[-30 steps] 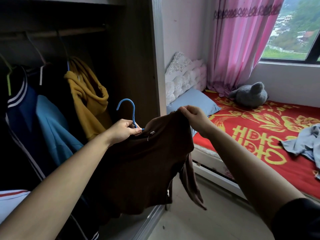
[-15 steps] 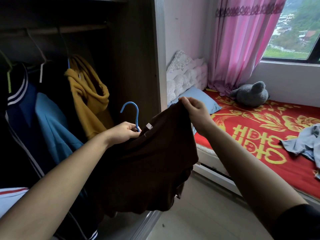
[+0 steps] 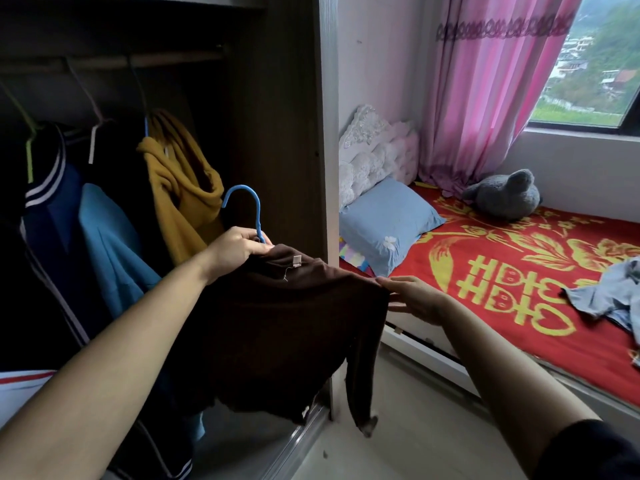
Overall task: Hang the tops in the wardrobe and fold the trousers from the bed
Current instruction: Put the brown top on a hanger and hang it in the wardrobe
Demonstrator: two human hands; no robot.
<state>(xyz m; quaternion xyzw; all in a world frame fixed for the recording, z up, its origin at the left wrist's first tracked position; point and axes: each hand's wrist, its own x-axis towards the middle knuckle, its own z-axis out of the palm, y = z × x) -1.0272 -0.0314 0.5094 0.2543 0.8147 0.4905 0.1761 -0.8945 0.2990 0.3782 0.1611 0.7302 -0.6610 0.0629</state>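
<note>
The brown top (image 3: 277, 323) sits on a blue hanger (image 3: 247, 206) in front of the open wardrobe (image 3: 277, 98). Its collar is up, a small white label shows, and one long sleeve dangles at its right side. The left hand (image 3: 239, 245) grips the hanger's neck at the collar, and the right hand (image 3: 415, 299) touches the shoulder with straight fingers. On the wardrobe rail hang a mustard hoodie (image 3: 180, 188), a light blue top (image 3: 110, 244) and a navy jacket (image 3: 52, 216). A pale blue garment (image 3: 609, 292) lies crumpled on the bed (image 3: 554, 358), away from its head end.
</note>
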